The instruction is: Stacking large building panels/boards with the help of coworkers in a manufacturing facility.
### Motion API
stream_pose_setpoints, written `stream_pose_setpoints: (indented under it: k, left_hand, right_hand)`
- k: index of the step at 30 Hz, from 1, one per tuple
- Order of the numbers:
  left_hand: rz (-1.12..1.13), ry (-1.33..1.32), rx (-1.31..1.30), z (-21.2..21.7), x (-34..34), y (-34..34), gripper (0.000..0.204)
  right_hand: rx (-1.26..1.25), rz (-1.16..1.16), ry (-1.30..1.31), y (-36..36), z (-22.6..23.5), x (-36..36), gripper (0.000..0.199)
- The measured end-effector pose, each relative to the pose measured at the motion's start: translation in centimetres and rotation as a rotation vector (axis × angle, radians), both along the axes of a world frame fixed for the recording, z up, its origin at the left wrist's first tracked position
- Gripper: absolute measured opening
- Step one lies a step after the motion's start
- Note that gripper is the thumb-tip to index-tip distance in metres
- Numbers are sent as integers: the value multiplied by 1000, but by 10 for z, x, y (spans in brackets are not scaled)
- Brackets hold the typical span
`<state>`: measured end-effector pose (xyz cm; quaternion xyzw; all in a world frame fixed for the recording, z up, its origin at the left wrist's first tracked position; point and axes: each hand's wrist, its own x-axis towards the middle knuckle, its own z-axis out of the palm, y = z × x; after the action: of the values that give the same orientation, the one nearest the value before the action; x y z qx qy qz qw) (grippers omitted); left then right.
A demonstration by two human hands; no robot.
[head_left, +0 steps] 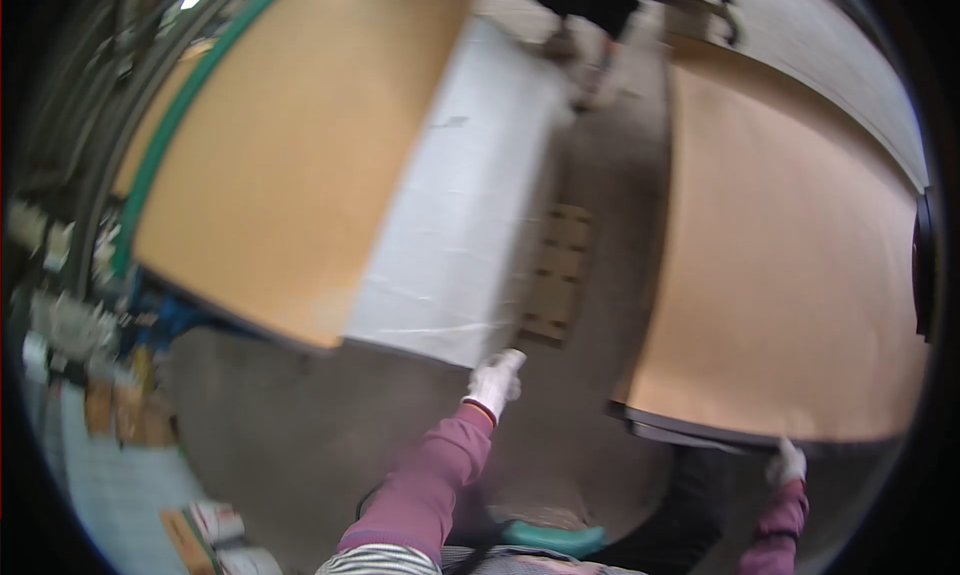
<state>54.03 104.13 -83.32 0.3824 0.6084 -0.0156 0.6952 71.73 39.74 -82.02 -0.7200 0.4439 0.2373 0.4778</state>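
Note:
My left hand (495, 380), in a white glove and purple sleeve, is at the near right corner of a white sheet (450, 215). Blur hides how its fingers are bent and whether they touch that corner. The white sheet lies partly under a large tan sheet (290, 155) on the left. To the right, my gloved right hand (788, 462) grips the near edge of another large tan sheet (780, 265). One finger shows over that dark edge; the others are mostly hidden.
A tan slotted panel (560, 270) is low in the gap between the two stacks. A person (595, 15) stands at the far end. A green rail (190, 95) runs along the left stack. Small boxes (215, 535) lie at lower left, and a teal rounded object (555, 538) is close to my body.

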Motion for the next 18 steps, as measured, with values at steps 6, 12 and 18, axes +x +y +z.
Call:
stream_pose_setpoints:
  k: [6, 12, 18]
  left_hand:
    - [854, -335, 631, 37, -178, 234, 43]
    - [388, -276, 555, 71, -195, 266, 35]
    - [-1002, -73, 1231, 206, -167, 155, 33]
  right_hand:
    - [-176, 283, -289, -88, -19, -43, 24]
    - [-199, 411, -330, 121, 113, -55, 21]
    - [85, 377, -425, 276, 210, -87, 16]
